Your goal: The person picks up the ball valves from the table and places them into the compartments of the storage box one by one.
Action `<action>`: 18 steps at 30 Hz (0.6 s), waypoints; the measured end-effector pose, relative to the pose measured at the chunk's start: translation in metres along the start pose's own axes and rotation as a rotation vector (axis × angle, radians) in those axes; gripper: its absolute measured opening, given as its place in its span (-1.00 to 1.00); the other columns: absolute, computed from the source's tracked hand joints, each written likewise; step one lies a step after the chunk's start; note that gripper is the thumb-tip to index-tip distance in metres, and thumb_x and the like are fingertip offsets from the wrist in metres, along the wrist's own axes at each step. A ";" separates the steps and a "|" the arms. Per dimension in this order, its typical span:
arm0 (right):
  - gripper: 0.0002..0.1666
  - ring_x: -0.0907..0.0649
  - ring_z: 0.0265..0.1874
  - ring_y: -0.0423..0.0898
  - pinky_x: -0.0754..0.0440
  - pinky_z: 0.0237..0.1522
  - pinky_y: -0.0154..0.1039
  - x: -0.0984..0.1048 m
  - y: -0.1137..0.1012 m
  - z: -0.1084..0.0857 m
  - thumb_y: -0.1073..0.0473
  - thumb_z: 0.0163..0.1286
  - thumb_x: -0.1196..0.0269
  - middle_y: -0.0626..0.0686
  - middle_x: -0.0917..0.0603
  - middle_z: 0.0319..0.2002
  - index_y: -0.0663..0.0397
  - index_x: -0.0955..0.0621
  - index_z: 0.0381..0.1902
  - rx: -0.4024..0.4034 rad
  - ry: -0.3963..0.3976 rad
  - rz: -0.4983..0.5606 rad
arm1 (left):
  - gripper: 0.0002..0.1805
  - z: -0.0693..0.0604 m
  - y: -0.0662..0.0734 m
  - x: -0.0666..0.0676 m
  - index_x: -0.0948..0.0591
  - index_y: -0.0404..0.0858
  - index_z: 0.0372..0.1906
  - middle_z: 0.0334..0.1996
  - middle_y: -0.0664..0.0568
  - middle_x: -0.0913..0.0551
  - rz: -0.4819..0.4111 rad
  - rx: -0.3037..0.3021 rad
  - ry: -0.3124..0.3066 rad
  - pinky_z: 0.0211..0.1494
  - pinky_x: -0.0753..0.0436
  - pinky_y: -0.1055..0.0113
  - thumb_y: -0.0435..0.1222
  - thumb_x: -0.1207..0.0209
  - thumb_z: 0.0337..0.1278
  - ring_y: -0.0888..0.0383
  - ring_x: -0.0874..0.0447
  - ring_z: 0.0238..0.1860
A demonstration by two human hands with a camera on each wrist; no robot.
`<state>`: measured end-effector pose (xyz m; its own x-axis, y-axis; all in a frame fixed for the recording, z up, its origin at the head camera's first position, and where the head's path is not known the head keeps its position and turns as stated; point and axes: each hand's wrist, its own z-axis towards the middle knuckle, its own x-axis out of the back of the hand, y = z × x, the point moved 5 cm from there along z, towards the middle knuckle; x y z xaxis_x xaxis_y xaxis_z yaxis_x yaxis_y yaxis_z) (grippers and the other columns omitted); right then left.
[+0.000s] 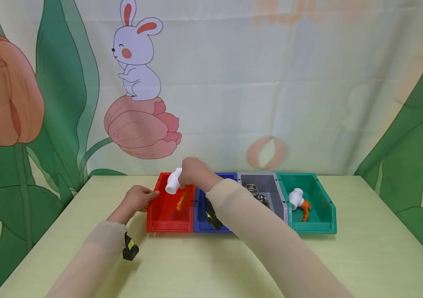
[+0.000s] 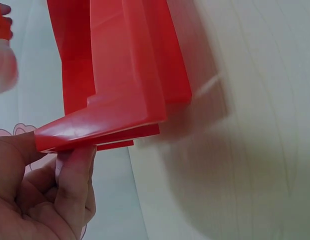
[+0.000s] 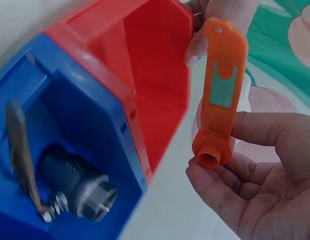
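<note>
My right hand (image 1: 193,173) is raised over the red bin (image 1: 170,226) and pinches a plastic ball valve with a white body (image 1: 173,182). Its orange lever handle (image 3: 222,90) stands between the thumb and fingers in the right wrist view, covering most of the white body. At the red bin's left side, my left hand (image 1: 137,198) grips the rim, with the thumb on one face and fingers on the other in the left wrist view. A metal ball valve (image 3: 77,185) with a lever lies in the blue bin (image 3: 95,100); my right arm partly hides that bin in the head view.
The bins stand side by side on a pale wooden table (image 1: 181,269). Metal fittings (image 1: 257,194) lie in the grey bin (image 1: 276,188). Another white valve with an orange handle (image 1: 298,200) is in the green bin (image 1: 324,207). A printed curtain (image 1: 215,82) hangs behind.
</note>
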<state>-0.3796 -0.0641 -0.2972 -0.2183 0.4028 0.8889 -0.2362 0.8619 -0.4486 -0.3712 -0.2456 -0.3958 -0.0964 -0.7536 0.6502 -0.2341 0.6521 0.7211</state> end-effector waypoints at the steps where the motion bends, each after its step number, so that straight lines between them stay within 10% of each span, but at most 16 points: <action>1: -0.60 -0.54 -0.25 -0.07 -0.73 -0.06 -0.27 -0.003 -0.002 0.002 0.25 0.26 -0.43 0.10 -0.70 -0.06 0.21 -0.61 0.03 -0.008 -0.006 0.005 | -0.51 0.000 -0.001 0.001 -0.51 -0.53 0.27 0.15 -0.35 -0.64 0.003 -0.003 -0.002 0.11 -0.80 0.13 -0.21 -0.09 0.51 -0.07 -0.69 -0.05; 18: -0.70 -0.58 -0.31 -0.13 -0.78 -0.11 -0.33 -0.038 -0.016 0.014 0.17 0.40 -0.33 0.02 -0.77 -0.01 0.10 -0.70 0.06 -0.058 0.004 -0.152 | -0.50 0.002 0.001 0.003 -0.52 -0.51 0.28 0.16 -0.34 -0.64 -0.013 0.003 0.003 0.04 -0.81 0.20 -0.20 -0.11 0.49 -0.05 -0.68 -0.06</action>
<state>-0.3809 -0.0980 -0.3250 -0.1799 0.2672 0.9467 -0.2108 0.9296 -0.3024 -0.3732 -0.2480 -0.3936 -0.0907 -0.7617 0.6415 -0.2381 0.6421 0.7287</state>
